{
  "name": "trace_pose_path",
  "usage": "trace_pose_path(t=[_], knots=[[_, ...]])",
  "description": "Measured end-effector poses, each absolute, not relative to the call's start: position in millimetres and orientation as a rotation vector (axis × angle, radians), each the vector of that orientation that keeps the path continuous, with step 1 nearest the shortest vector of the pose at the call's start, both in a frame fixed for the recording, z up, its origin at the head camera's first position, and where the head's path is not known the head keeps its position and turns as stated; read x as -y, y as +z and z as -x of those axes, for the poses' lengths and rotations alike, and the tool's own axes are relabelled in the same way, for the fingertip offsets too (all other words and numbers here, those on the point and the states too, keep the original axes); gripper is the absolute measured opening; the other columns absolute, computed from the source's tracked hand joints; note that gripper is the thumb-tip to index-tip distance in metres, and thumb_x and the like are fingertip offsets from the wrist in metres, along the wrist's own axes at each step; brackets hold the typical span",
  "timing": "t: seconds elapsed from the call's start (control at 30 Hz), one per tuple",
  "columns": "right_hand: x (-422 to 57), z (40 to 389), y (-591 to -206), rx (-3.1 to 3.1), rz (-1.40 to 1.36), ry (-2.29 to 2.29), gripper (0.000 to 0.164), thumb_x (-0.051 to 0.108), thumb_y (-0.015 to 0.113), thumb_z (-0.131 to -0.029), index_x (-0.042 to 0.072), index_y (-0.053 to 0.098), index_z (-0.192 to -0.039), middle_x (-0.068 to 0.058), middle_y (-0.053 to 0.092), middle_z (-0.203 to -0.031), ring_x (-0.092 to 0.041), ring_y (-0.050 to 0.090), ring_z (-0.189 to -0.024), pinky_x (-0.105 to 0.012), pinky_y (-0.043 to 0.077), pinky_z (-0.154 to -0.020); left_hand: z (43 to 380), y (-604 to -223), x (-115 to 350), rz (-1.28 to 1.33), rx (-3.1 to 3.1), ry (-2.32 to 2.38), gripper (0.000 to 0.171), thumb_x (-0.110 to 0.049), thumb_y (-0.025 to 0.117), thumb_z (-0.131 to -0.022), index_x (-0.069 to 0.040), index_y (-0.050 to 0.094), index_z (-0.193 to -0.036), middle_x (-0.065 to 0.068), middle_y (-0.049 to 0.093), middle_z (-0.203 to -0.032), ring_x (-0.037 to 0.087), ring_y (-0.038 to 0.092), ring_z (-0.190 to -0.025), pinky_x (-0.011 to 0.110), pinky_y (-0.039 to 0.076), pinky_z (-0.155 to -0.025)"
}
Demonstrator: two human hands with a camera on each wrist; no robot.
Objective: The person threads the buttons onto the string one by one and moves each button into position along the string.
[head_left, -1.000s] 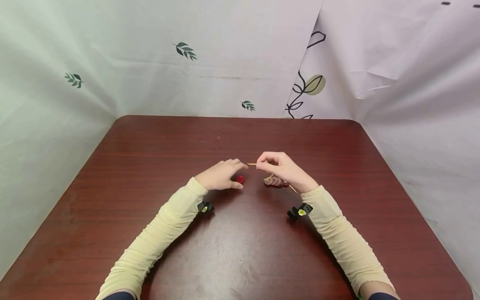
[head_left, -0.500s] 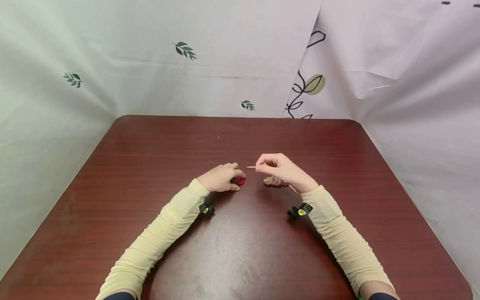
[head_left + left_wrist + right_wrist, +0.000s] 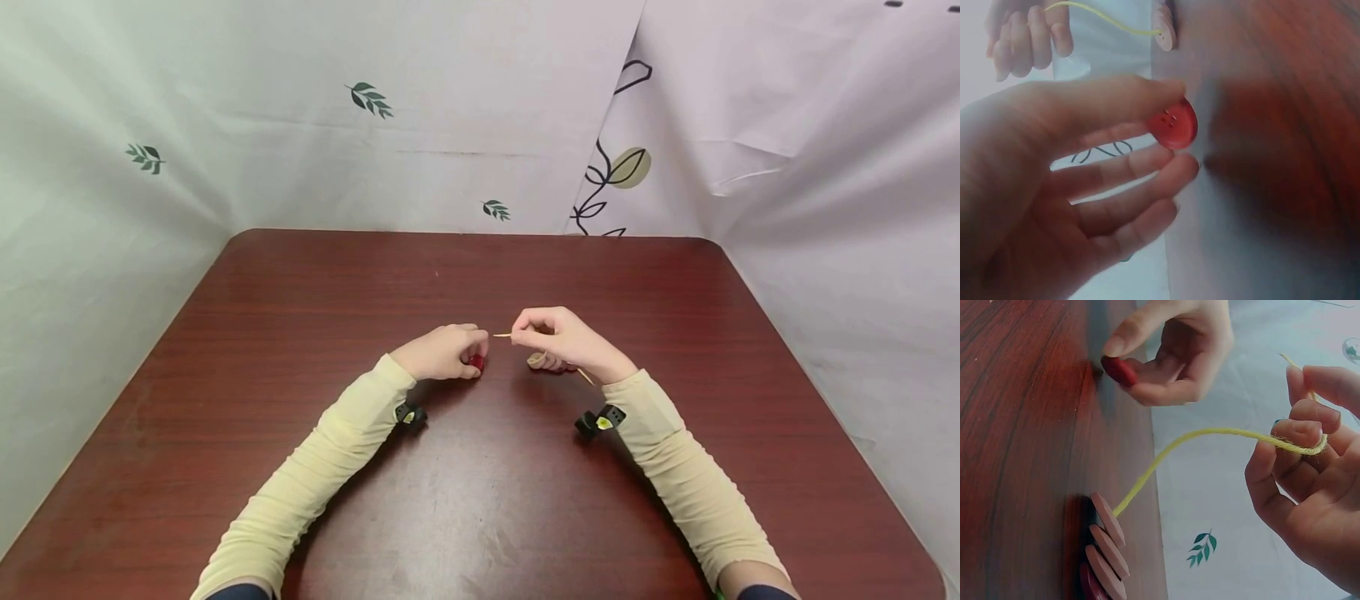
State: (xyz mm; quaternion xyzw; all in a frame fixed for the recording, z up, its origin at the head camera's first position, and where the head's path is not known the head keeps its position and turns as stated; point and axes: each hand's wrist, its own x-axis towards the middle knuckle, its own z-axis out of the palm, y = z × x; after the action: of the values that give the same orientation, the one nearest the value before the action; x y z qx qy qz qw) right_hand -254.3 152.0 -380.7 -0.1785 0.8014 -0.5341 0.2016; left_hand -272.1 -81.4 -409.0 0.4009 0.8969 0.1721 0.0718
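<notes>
Between thumb and fingers, my left hand (image 3: 442, 353) pinches a red button (image 3: 1175, 125), round with several holes in its middle. The button is just off or at the table surface; I cannot tell which. My right hand (image 3: 573, 342) pinches a yellow string (image 3: 1210, 431) near its end, and a short tip sticks out towards the left hand. From the right hand's fingers the string hangs in a curve down to a row of pinkish buttons (image 3: 1107, 540). A dark red button (image 3: 1091, 584) sits behind them in that row. The two hands are apart.
Both hands work over a reddish-brown wooden table (image 3: 480, 483). White cloth (image 3: 300, 167) with leaf prints hangs behind and at the sides. A small black camera sits on each wrist, over pale yellow sleeves (image 3: 322, 467).
My left hand has closed its fingers on the red button, which lay by its fingertips before. The right hand has dipped slightly and keeps its pinch on the string.
</notes>
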Motion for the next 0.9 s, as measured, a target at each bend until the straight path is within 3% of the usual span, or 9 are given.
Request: trace_pose_path(t=[0.23,0.4,0.53,0.67,0.8,0.9], knots=[[-154,256,-385,-2.253,0.513,-1.470,0.023,0.020,0.065,-0.092,-0.002,0.059,-0.098,-0.005,0.052,-0.070,-0.022,0.041,-0.048,-0.030,0.034,-0.042,270,-400,81,-1.267,-2.699,0.650,0.020,-0.007,0.072,-0.076,-0.010,0.053,-0.081,0.001,0.052,-0.082,0.011,0.056,-0.073,0.021,0.045,-0.067],[-153,255,-385,-2.258,0.512,-1.462,0.021,0.017,0.063,-0.093,-0.003,0.058,-0.099,-0.006,0.053,-0.071,-0.022,0.041,-0.049,-0.030,0.034,-0.042,270,-397,81,-1.288,-2.706,0.707,0.020,-0.005,0.070,-0.077,-0.012,0.052,-0.073,-0.001,0.047,-0.076,0.009,0.049,-0.070,0.020,0.040,-0.065],[-153,254,-384,-2.272,0.531,-1.448,0.021,0.019,0.064,-0.093,-0.001,0.061,-0.098,-0.003,0.055,-0.072,-0.023,0.042,-0.050,-0.030,0.036,-0.043,270,-397,81,-1.257,-2.693,0.707,0.020,-0.003,0.070,-0.078,-0.012,0.053,-0.073,-0.001,0.047,-0.077,0.011,0.049,-0.070,0.021,0.041,-0.066],[-153,255,-384,-2.278,0.547,-1.441,0.023,0.022,0.065,-0.092,0.000,0.061,-0.097,-0.003,0.055,-0.072,-0.023,0.042,-0.050,-0.031,0.036,-0.043,269,-401,79,-1.253,-2.664,0.647,0.016,-0.006,0.071,-0.079,-0.010,0.059,-0.090,0.002,0.056,-0.089,0.014,0.057,-0.080,0.025,0.047,-0.074],[-153,257,-386,-2.266,0.545,-1.435,0.029,0.026,0.066,-0.091,-0.002,0.060,-0.100,-0.005,0.055,-0.073,-0.022,0.041,-0.050,-0.031,0.034,-0.043,267,-408,77,-1.323,-2.611,0.574,0.036,-0.016,0.074,-0.083,-0.012,0.062,-0.117,0.004,0.057,-0.100,0.017,0.058,-0.084,0.025,0.047,-0.077],[-153,257,-385,-2.253,0.542,-1.430,0.032,0.028,0.067,-0.091,-0.002,0.060,-0.101,-0.008,0.052,-0.071,-0.022,0.039,-0.049,-0.032,0.032,-0.042,265,-412,76,-1.434,-2.576,0.498,0.041,-0.022,0.074,-0.085,-0.015,0.064,-0.124,0.005,0.056,-0.102,0.016,0.056,-0.085,0.025,0.046,-0.078]])
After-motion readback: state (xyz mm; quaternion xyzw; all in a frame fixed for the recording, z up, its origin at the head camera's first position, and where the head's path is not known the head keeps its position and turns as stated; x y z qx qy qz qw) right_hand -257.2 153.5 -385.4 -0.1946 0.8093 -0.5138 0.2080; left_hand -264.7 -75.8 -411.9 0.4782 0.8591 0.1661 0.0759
